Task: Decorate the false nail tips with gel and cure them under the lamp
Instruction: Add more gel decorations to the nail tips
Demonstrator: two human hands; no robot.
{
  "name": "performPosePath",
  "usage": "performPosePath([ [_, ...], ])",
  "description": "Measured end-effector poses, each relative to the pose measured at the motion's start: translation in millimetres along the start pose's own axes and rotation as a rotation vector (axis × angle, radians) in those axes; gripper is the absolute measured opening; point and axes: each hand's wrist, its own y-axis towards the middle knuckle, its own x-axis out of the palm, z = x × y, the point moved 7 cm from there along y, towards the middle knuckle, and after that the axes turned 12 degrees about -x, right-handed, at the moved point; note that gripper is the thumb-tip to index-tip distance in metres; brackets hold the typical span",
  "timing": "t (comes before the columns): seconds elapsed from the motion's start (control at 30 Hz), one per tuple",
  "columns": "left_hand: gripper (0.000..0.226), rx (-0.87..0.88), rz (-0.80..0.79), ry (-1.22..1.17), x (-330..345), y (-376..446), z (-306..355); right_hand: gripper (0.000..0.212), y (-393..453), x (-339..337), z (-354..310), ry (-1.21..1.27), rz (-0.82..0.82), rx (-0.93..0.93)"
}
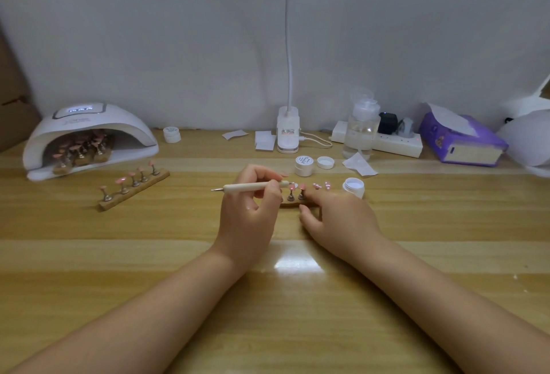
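At the middle of the wooden table point(148, 254) a small wooden stand point(290, 203) carries a row of pink false nail tips point(303, 186) on little metal stems; the tips look glossy, some with pale dots. The left hand point(248, 213) pinches a slim white dotting pen point(253, 186) between thumb and fingertips, held level with its thin metal point aimed left, its back end just over the row. The right hand point(339, 219) lies with its fingers curved over the right part of the stand, touching it and hiding that end.

Just behind the row sit a closed white gel pot point(304, 165), a loose lid point(325, 162) and an open pot point(353, 186), all near the fingers. Off to the left, well apart, a second stand of pink tips point(134, 186) lies slantwise, and beyond it the domed white curing lamp point(89, 138) shelters more stands in its mouth. Along the grey wall stand a clip lamp base point(287, 129), a clear pump bottle point(360, 129), a power strip point(395, 143) and a purple tissue box point(461, 138). The broad front of the striped, shiny tabletop holds only the two forearms.
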Motion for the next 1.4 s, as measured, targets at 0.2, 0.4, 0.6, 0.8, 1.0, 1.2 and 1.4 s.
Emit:
performPosePath([
  [0.2, 0.012, 0.000, -0.019, -0.009, 1, 1, -1, 0.027, -1, -3, 3, 0.055, 0.038, 0.013],
  [0.4, 0.010, -0.008, -0.015, -0.006, 1, 2, -2, 0.026, -3, -8, -2, 0.002, 0.093, -0.018],
  [0.6, 0.012, -0.006, -0.014, -0.005, 1, 2, -3, 0.032, -2, -9, -13, -0.204, 0.051, -0.116],
  [0.8, 0.012, -0.009, -0.017, -0.006, 2, 2, -3, 0.016, -2, -22, -28, -0.300, 0.123, -0.185],
  [1.0, 0.011, -0.017, -0.018, -0.008, 1, 1, -3, 0.027, -4, -16, -24, -0.204, 0.077, -0.200],
  [1.2, 0.011, -0.026, -0.008, -0.002, -1, 1, -1, 0.015, -14, -32, -29, -0.145, 0.246, -0.178],
  [1.4, 0.008, -0.048, -0.022, 0.002, 0, 1, -3, 0.008, -10, -23, -19, -0.142, 0.161, -0.156],
])
